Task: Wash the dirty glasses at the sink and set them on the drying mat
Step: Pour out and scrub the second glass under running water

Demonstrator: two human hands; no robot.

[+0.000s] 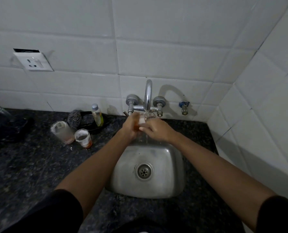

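Dark speckled stone counter [39, 165], polished, set into a corner of large white glossy wall tiles [173, 56]. Small rounded-square steel sink [170, 165] sunk into it, brushed and dull, round slotted drain [144, 171] at the middle. Curved chrome tap [148, 93] on the wall above, thin stream of water running. White socket plate [34, 62] on the left wall.

Under the stream, over the sink's far edge: small clear glass [142, 122] with orange-brown residue, clasped by left hand [131, 126] curled around its side and right hand [154, 129] closed against its front.

Left of the sink, on the counter: tall cloudy glass [62, 132] and shorter glass [83, 137], side by side, both orange-stained at the base. Behind them, wiry steel scrubber [74, 119] and slim bottle [97, 115] of yellowish liquid.
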